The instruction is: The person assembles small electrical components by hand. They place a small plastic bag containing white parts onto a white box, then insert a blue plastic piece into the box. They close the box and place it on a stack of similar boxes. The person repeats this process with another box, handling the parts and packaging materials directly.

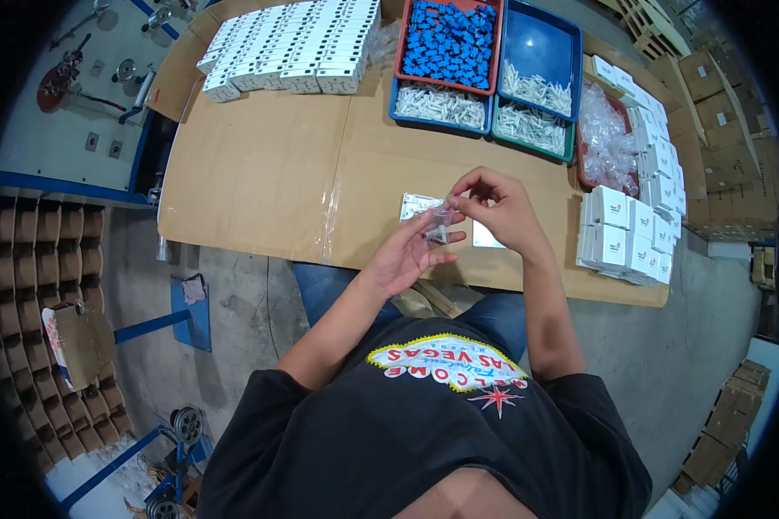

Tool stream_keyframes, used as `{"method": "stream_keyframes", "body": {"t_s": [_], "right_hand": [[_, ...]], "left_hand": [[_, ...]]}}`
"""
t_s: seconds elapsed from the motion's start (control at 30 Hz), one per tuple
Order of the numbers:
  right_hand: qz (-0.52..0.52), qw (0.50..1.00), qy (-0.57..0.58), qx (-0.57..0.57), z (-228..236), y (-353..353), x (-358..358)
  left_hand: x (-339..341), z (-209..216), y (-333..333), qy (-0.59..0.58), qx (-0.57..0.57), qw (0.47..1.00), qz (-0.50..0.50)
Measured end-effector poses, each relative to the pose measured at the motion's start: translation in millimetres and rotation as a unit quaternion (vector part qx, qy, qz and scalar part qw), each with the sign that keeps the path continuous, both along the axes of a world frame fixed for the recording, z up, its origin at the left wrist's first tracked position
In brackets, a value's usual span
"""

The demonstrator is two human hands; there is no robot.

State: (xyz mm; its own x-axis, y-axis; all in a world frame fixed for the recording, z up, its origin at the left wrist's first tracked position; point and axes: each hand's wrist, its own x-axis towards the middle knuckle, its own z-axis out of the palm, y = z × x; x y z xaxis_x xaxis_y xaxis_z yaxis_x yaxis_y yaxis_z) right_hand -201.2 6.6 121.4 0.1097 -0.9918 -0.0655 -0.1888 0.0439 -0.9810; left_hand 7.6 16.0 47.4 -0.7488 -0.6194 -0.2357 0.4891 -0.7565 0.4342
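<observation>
A small clear plastic bag with white pieces inside is held just above the near part of the table. My left hand is turned palm up, its fingers closed around the bag's lower part. At the bag's upper edge, my right hand pinches the plastic between thumb and fingertips. Behind the bag lies a white flat piece with small dark marks, partly covered by my hands. Another white flat piece shows under my right hand, mostly hidden.
Cardboard covers the table. White boxed units stand in rows at the far left. A red tray of blue parts sits by blue and green trays of white plugs. Rightward are a tray of clear bags and stacked white boxes.
</observation>
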Motion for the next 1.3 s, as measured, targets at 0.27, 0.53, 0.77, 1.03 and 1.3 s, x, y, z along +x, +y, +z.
{"method": "stream_keyframes", "body": {"t_s": [0.27,0.53,0.77,1.03,1.3], "right_hand": [[0.102,0.993,0.055,-0.020,-4,-3,3],[0.195,0.975,0.073,-0.072,1,-2,-1],[0.151,0.977,0.152,-0.001,15,1,-6],[0.065,0.996,0.067,0.004,7,17,4],[-0.075,0.985,-0.144,0.063,-19,41,19]], "left_hand": [[3,5,5,-0.039,-0.014,0.999,0.014],[4,1,4,-0.117,-0.055,0.991,0.033],[-9,-5,9,-0.292,-0.322,0.887,0.155],[-5,5,12,-0.290,-0.256,0.898,0.208],[-9,19,17,-0.277,-0.309,0.869,0.271]]}}
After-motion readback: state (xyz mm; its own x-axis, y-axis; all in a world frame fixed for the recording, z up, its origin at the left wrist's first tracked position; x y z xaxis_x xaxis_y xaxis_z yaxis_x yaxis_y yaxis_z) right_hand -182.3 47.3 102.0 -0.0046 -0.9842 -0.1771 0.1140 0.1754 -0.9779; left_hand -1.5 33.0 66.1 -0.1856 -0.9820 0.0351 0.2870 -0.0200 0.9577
